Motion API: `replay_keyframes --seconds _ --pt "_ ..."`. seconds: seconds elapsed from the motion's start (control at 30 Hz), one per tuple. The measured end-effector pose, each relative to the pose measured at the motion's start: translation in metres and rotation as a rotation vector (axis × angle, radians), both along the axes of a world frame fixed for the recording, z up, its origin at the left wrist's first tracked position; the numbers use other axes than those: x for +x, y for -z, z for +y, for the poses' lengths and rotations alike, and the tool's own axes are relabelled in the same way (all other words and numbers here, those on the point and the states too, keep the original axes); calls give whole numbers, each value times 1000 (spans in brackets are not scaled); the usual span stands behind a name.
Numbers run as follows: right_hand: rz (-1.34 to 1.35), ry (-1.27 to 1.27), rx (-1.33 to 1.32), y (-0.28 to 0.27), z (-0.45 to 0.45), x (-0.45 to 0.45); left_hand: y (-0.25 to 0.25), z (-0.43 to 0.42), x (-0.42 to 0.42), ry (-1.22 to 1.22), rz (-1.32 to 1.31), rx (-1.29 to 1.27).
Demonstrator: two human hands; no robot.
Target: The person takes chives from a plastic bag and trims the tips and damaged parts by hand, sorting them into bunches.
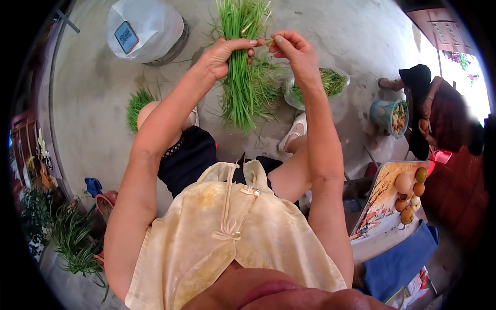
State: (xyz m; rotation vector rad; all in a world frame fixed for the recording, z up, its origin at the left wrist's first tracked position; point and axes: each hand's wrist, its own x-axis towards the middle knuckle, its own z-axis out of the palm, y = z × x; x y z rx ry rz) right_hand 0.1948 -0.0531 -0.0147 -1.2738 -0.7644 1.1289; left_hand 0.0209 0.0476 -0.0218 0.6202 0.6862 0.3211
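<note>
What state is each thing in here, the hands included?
Left hand: closed around the green bunch.
Right hand: fingertips pinched, at a small yellowish bit.
Green bunch: held together, loose ends spread.
White bucket: covered with plastic.
QR code panel: lying code side up.
Clear bag: open, greens inside.
Blue bucket: open, partly filled at least.
Blue cloth: rumpled.

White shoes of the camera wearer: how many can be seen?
2. The left shoe is partly hidden behind the left knee; the right shoe lies between the long greens and the right forearm.
</note>
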Motion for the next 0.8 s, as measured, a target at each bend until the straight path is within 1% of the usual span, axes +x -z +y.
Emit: replay_keyframes --seconds 0.07,0.1,0.17,0.2,0.27,0.3,0.4,0.47,0.53,0.6,0.7,0.8 --pt "-193 -73 -73 -2 -2 4 -1 6 -4 -35 -44 -61" --pt "-290 -107 -109 -3 -3 7 -2 8 -7 -17 -64 -28" --pt "-673 -37 23 14 -5 10 -3 9 -12 31 -104 37" --pt "-865 4 86 11 -5 8 -3 10 -15 66 -117 19" --pt "-416 90 17 4 -1 8 -2 7 -17 138 -145 -29" --pt "-191 132 -17 -5 1 6 -3 3 -16 134 -126 -4" --pt "-178 136 9 -14 3 5 -8 -8 -14 130 -75 80" --pt "-151 140 -13 -6 5 0 -11 -14 -9 152 -51 143" --pt "-94 143 -19 -2 7 4 -9 -14 -7 170 -58 119" --pt "-3 141 -13 1 5 12 3 -13 -9 172 -55 78" --pt "119 336 84 -3 1 37 12 -9 -13 151 -82 -33" --pt "146 596 164 -9 -7 66 16 0 -21 95 23 -46"
